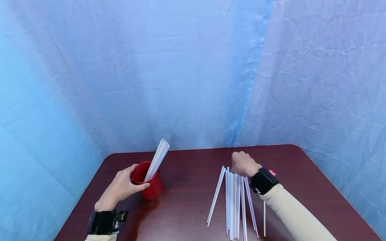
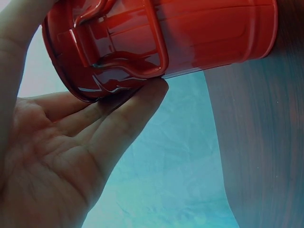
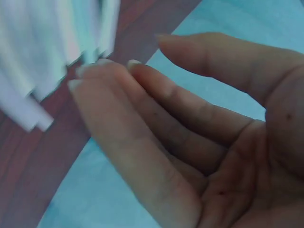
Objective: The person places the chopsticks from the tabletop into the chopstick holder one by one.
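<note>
Left hand (image 1: 122, 187) grip wraps red cup (image 1: 148, 183), straws (image 1: 156, 160) inside. Right hand (image 1: 243, 164) grip loose, holding nothing, over far ends of loose straws (image 1: 235, 204) on table (image 1: 187, 201).

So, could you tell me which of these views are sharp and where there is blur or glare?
Head view: evenly lit and sharp, cup and straws crisp. Left wrist view: sharp, with glossy highlights on the red cup. Right wrist view: straws smeared and out of focus, the right hand soft too.

You face a dark reddish-brown table (image 1: 187, 204) with rounded corners; crinkled blue sheeting (image 1: 181, 73) hangs behind; light is even.
</note>
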